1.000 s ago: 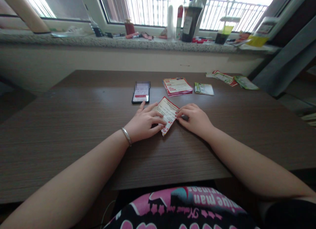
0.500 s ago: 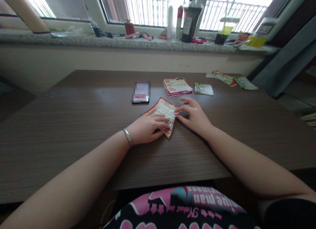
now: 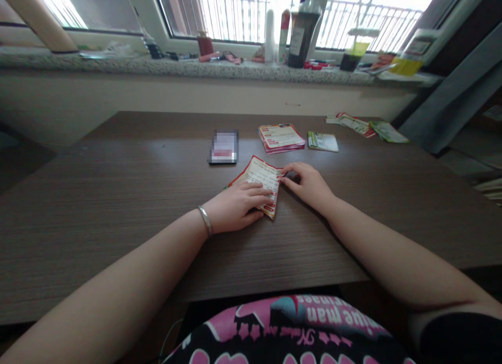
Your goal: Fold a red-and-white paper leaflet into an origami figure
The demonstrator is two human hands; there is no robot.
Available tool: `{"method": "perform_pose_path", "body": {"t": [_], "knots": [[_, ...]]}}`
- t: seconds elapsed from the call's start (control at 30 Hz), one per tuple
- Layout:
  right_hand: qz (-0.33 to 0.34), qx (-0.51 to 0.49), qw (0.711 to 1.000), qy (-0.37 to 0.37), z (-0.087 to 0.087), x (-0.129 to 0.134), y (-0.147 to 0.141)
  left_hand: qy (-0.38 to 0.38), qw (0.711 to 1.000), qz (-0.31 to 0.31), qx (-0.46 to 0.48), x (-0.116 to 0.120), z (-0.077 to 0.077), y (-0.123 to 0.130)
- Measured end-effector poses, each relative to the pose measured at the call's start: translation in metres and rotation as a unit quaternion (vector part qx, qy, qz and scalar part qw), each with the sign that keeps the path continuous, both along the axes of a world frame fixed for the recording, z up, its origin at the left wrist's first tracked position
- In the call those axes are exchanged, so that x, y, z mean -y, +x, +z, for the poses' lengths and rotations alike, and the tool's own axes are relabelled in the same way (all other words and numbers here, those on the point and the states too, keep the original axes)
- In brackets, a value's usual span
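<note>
A printed paper sheet [image 3: 261, 171] with a red border lies at an angle on the brown table [image 3: 117, 196]. My left hand [image 3: 239, 204] rests flat on its lower left part, fingers stretched across the print, a silver bangle at the wrist. At the sheet's right corner, my right hand [image 3: 306, 183] pinches the edge between thumb and fingers. The sheet's left part is hidden under my left hand.
Behind the sheet are a phone [image 3: 223, 147], a stack of red-edged papers [image 3: 281, 138] and a smaller stack [image 3: 322, 141]. Loose leaflets [image 3: 356, 124] lie at the back right. Bottles and small items stand on the windowsill [image 3: 235, 68].
My right hand's fingers have come together on the sheet's right corner. The sheet has shifted slightly, and my left hand has moved a little down and right.
</note>
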State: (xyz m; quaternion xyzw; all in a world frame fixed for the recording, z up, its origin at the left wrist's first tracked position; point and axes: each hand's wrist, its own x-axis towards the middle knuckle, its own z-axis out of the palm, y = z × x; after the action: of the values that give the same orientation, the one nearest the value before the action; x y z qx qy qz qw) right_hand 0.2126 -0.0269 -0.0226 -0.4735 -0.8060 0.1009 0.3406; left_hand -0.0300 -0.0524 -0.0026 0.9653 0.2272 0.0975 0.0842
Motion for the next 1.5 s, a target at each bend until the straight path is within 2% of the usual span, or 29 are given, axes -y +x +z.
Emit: {"method": "perform_pose_path", "body": {"t": [0.3,0.67,0.87,1.13,1.37,1.5], "knots": [[-0.03,-0.049,0.998,-0.008,-0.002,-0.001,-0.002,-0.002,0.999,0.01,-0.041,0.001,-0.001,0.001],[-0.03,-0.123,0.992,-0.023,-0.001,-0.001,-0.006,-0.015,0.996,0.04,-0.076,0.008,-0.006,0.005],[-0.064,-0.135,0.988,-0.028,-0.001,-0.002,-0.006,-0.038,0.996,0.034,-0.078,0.01,-0.004,0.006],[-0.057,-0.167,0.984,-0.038,-0.004,-0.004,-0.003,-0.028,0.993,0.056,-0.096,0.01,-0.006,0.007],[-0.067,-0.16,0.984,-0.03,-0.003,-0.004,-0.002,-0.022,0.991,0.094,-0.095,0.011,-0.005,0.007],[-0.053,-0.153,0.987,-0.012,-0.001,-0.002,-0.002,-0.031,0.991,0.095,-0.092,0.01,-0.005,0.007]]}}
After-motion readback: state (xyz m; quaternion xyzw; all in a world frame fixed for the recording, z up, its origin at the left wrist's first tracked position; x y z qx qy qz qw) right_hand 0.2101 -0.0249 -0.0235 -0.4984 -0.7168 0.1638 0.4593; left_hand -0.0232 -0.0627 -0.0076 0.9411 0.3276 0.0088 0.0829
